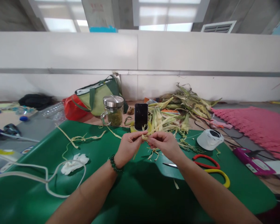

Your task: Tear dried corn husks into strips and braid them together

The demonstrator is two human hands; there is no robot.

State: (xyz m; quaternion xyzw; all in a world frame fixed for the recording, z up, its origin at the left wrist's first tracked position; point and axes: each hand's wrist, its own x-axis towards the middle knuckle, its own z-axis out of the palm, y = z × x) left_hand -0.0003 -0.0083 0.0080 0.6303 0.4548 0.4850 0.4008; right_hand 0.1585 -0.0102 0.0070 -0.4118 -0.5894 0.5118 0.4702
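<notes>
A pale yellow-green strip of corn husk [144, 137] is pinched between the fingertips of both hands, above the middle of a green mat [149, 199]. My left hand [129, 147], with a dark green bead bracelet at the wrist, is closed on the strip's left part. On its right part my right hand [166, 143] is closed too. Just beyond the hands lies a heap of loose husk strips [160, 119]. Scissors [210, 171] with one red and one yellow handle lie beside my right forearm, which covers their middle.
A phone [141, 115] stands upright behind the hands, left of which is a lidded glass mug [114, 113]. White cable [46, 174] loops around a crumpled tissue [75, 164] at left. A white container [209, 139] and a purple power strip [254, 161] are at right.
</notes>
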